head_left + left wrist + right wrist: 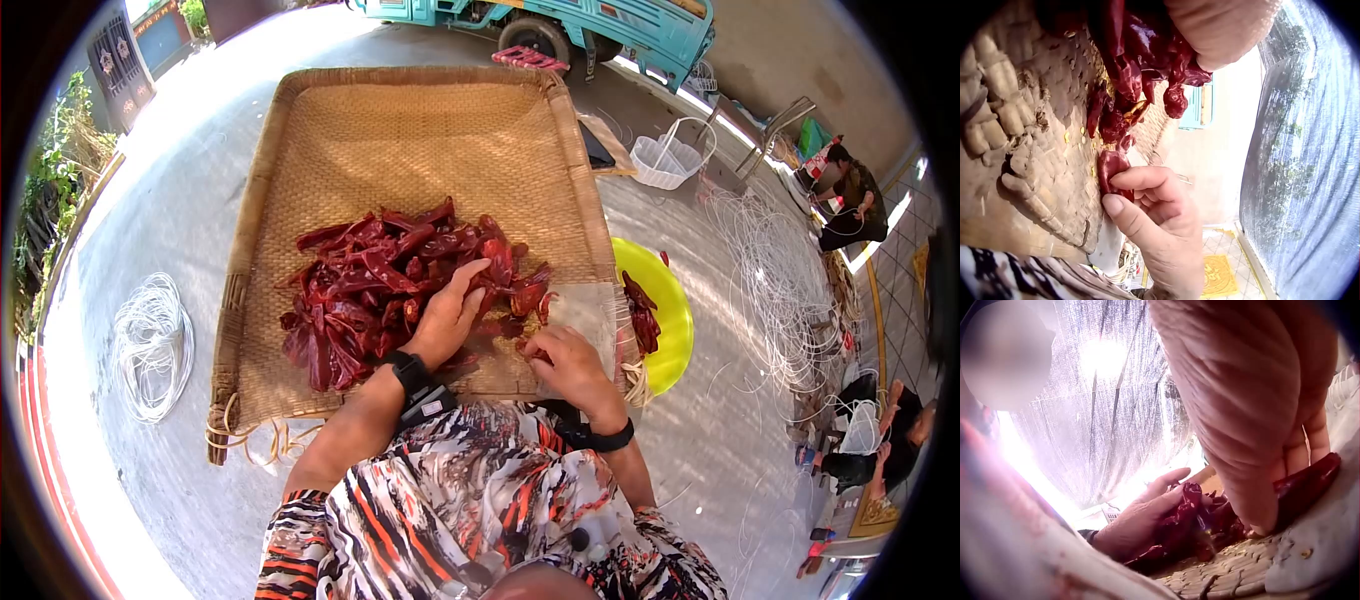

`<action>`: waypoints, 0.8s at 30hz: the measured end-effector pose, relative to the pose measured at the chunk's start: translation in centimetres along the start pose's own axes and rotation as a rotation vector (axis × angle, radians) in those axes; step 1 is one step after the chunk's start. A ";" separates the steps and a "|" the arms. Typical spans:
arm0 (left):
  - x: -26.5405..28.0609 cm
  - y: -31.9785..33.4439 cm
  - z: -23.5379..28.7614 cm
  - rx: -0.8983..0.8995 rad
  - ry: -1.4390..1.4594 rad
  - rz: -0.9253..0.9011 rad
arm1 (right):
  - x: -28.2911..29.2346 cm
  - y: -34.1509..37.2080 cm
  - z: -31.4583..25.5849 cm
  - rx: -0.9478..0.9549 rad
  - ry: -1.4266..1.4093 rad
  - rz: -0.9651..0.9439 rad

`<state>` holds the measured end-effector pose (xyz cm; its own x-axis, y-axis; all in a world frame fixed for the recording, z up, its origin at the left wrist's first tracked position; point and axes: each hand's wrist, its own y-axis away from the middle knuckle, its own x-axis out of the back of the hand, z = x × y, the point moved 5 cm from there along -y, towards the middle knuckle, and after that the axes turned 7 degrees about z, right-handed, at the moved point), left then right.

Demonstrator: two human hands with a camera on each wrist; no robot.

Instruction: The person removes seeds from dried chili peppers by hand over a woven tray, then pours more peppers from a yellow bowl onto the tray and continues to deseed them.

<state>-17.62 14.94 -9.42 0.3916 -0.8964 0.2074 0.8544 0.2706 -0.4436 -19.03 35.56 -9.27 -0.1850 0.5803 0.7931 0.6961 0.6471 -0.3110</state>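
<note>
A heap of dried red chili peppers (pixel 365 290) lies on a woven bamboo tray (pixel 400 130). My left hand (pixel 448 318) rests against the right side of the heap, its fairly straight fingers touching peppers; the left wrist view shows peppers (pixel 1141 37) under its edge. Near the tray's front right corner, my right hand (pixel 575 365) pinches a dried chili pepper (pixel 1113 169) between thumb and forefinger. In the right wrist view that hand hides part of a long red pepper (pixel 1310 481). Pale seeds (pixel 1083 139) are scattered on the weave.
A yellow basin (pixel 675 310) holding some chili peppers stands right of the tray. Beyond it are a white basket (pixel 668 160) and tangled white strands (pixel 770 260). A white coil (pixel 152 345) lies at left. Two people sit at right; a turquoise vehicle (pixel 640 35) stands behind.
</note>
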 end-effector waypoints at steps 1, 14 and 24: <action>-0.2 0.0 -0.2 -0.053 -0.067 -0.070 | 0.1 0.0 0.2 -0.054 -0.051 0.021; -1.0 0.2 -1.4 -0.187 -0.243 -0.305 | -2.0 -3.9 0.0 -0.223 -0.421 0.071; -0.5 0.3 -0.4 -0.151 -0.063 -0.098 | 7.3 -2.2 4.0 -0.265 0.164 0.596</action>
<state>-17.71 15.36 -10.03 0.3338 -0.8908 0.3083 0.8302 0.1229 -0.5438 -24.67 40.35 -4.85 0.3763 0.7046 0.6015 0.7971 0.0846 -0.5979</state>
